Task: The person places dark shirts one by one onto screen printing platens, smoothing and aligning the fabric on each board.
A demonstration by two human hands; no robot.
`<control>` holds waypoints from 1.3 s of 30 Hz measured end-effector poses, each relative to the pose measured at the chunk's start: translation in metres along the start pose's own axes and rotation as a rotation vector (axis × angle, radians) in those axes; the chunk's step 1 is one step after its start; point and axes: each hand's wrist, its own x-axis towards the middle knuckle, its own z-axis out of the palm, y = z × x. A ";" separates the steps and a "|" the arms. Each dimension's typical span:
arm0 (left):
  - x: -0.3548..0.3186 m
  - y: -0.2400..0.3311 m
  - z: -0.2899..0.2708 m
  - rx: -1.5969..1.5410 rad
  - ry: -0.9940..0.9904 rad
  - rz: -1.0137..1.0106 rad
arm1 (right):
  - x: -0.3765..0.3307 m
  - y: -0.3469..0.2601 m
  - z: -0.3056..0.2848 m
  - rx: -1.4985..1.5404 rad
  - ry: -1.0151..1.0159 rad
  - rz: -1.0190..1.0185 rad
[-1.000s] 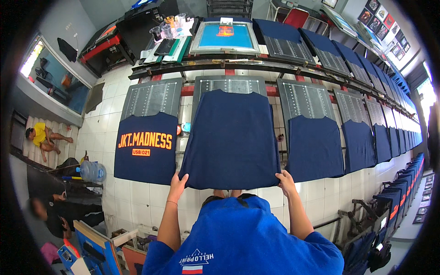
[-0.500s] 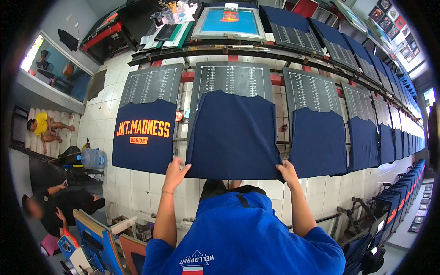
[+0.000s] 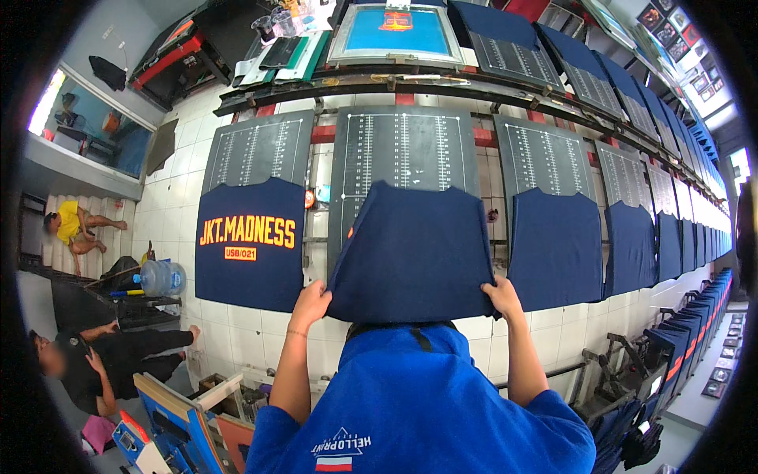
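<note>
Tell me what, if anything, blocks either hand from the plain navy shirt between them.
Nothing visible does: the left hand and the right hand grip the navy shirt directly at its near corners.

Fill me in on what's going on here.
A person in a blue shirt holds the near corners of a navy garment, one in the left hand, one in the right hand. It partly covers a dark ruled board. To the left lies a garment with orange lettering; to the right, plain navy garments lie in a row.
</note>
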 end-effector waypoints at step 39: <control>0.124 0.189 0.003 0.443 0.260 1.025 | 0.106 -0.171 0.097 -0.950 0.290 -1.229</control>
